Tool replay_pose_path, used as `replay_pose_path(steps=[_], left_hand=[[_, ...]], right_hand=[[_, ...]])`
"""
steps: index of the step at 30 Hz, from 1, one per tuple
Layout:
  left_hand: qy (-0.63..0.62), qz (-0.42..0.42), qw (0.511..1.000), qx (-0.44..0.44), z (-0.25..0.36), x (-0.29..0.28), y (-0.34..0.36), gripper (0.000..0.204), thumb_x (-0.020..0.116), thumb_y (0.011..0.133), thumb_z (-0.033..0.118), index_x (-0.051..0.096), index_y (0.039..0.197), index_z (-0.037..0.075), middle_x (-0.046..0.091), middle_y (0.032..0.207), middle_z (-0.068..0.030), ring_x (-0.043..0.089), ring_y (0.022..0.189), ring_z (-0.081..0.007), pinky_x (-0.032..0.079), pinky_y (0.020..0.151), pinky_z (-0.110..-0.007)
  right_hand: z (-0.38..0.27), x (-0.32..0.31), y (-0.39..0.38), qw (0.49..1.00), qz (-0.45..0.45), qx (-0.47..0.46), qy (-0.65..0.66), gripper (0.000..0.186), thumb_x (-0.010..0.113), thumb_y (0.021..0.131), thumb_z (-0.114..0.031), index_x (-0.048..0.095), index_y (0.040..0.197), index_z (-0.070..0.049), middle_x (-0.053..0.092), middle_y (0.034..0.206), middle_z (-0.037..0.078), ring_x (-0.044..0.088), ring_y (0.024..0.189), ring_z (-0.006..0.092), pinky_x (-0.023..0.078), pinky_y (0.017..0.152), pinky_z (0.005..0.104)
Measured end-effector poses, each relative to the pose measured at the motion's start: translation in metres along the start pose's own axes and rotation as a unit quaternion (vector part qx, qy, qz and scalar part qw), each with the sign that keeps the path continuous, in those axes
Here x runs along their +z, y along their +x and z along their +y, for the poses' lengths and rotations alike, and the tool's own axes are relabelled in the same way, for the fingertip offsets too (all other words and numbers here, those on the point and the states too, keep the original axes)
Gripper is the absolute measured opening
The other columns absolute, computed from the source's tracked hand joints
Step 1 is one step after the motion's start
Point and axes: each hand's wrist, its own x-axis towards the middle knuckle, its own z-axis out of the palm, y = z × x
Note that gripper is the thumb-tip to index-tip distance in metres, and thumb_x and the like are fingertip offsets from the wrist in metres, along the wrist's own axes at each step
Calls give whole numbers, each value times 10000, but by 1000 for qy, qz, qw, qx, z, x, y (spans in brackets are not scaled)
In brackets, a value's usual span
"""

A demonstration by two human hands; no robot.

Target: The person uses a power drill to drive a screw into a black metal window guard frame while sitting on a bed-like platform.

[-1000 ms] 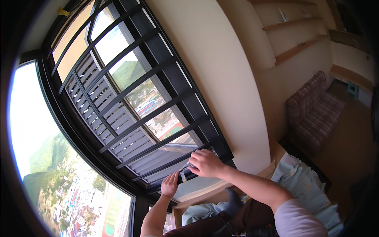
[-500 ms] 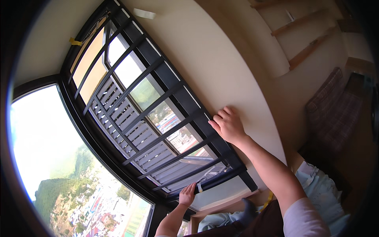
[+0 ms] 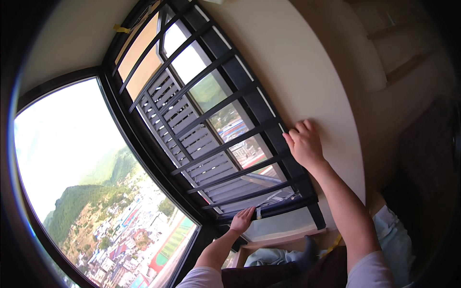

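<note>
A large black window grille (image 3: 253, 86) with several crossbars stands against the window opening, tilted in the view. My right hand (image 3: 305, 145) is at its right side edge. The thumb lies on the dark side rail and the curled fingers are by the cream wall. Lower down, my left hand (image 3: 242, 220) holds the bottom rail, its fingers laid over the bar and its thumb hidden. A strip of pale tape (image 3: 259, 213) sits on that rail beside the left fingertips.
Behind the bars are a grey slatted panel (image 3: 194, 137) and window panes. A big window (image 3: 96, 182) on the left looks over a town and hills. Yellow tape (image 3: 122, 29) sticks to the upper frame. Pale blue cloth (image 3: 391, 230) lies at the lower right, and a wooden ledge (image 3: 283, 242) runs below.
The view has shifted, so the grille and both hands appear farther right. Both hands keep their places on the grille. More of the big window shows.
</note>
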Motion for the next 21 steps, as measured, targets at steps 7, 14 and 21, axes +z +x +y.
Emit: replay_pose_path(steps=[7, 14, 21], left_hand=[[13, 58, 998, 9, -8, 22, -10, 589, 614, 927, 97, 516, 1503, 18, 660, 1415, -160, 648, 1282, -321, 500, 1110, -419], [-15, 98, 995, -2, 1, 16, -6, 574, 610, 923, 70, 528, 1488, 9, 633, 1455, -156, 639, 1298, -321, 494, 1125, -436], [-7, 95, 995, 1, -4, 25, -5, 561, 572, 974, 132, 512, 1519, 14, 604, 1489, -134, 613, 1311, -284, 470, 1134, -417]], right_hand=[[-4, 2, 1, 998, -68, -4, -13, 351, 669, 1038, -251, 673, 808, 13, 638, 954, 156, 593, 984, 351, 516, 882, 463], [12, 4, 5, 992, -118, -40, -19, 393, 557, 1115, -247, 615, 859, 45, 620, 953, 162, 557, 949, 352, 482, 884, 445], [46, -7, 17, 973, -230, -21, -14, 447, 474, 1161, -292, 520, 871, 44, 500, 856, 109, 504, 859, 256, 445, 833, 389]])
